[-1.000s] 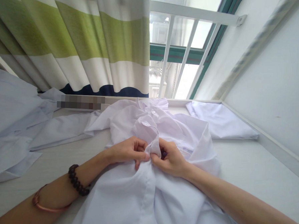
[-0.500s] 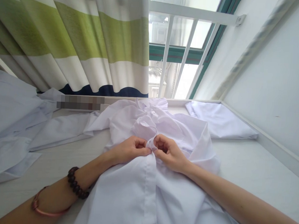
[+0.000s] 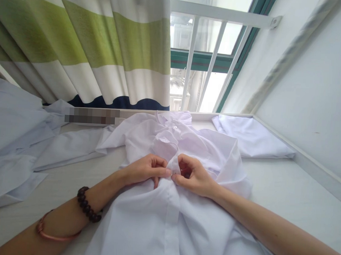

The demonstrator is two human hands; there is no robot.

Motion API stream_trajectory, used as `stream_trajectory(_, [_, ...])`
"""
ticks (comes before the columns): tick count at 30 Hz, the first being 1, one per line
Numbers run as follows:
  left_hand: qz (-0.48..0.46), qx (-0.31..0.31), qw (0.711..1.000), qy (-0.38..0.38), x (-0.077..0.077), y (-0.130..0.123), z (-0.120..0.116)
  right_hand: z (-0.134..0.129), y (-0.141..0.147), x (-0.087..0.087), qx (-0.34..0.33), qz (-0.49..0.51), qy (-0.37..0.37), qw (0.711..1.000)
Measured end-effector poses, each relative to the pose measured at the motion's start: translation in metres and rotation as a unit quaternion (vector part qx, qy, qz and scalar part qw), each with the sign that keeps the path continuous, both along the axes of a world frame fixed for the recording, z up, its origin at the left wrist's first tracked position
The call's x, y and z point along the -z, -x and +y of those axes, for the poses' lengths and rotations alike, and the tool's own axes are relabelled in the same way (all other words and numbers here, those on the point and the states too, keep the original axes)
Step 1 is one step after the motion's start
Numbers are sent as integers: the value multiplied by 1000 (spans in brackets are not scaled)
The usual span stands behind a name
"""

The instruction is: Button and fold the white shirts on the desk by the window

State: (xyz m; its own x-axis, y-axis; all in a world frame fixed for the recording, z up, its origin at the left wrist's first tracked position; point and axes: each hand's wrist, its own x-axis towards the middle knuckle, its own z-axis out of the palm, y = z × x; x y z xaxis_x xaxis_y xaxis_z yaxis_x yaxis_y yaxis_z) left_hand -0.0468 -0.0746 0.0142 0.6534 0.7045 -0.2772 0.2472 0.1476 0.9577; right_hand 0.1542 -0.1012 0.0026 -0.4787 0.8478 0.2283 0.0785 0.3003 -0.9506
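Note:
A white button-up shirt lies spread in front of me, its collar at the far end and its lower part toward me. My left hand pinches the front placket from the left. From the right, my right hand grips the same strip, thumb and fingertips almost meeting the left ones. Above the hands the front gapes in a loop of cloth. Near the collar a small button shows. Whatever is between my fingertips is mostly covered by them.
White garments are heaped at the left. A folded white cloth lies at the back right against the ledge. Behind stand a striped curtain and a white railing; a wall borders the right side.
My fingers have shifted slightly on the placket, and the left hand's lower fingers now reach down under the cloth. The shirt stays in the same place.

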Motion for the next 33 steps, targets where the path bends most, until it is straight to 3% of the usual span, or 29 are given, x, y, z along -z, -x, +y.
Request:
stream_trajectory(4, [-67,-19,998,-5,3,-3,-3,2,1,1,19,9,0,1000])
stream_trajectory(7, [-122,-112,983,-74,8,-7,-7,4,3,2,45,29,17,998])
stream_trajectory(10, [-108,-174,968,-146,8,-12,-11,5,3,4,70,61,33,995])
stream_trajectory(14, [-54,-175,962,-202,7,-13,-14,5,2,4,83,99,46,991])
stream_trajectory(21, [-69,-163,959,-220,11,-15,-13,6,0,2,86,123,38,988])
stream_trajectory(28, [-3,-160,924,-347,12,-19,-14,0,0,4,82,90,-80,989])
stream_trajectory(33, [18,-168,911,-375,14,-18,-14,0,3,6,94,53,-76,991])
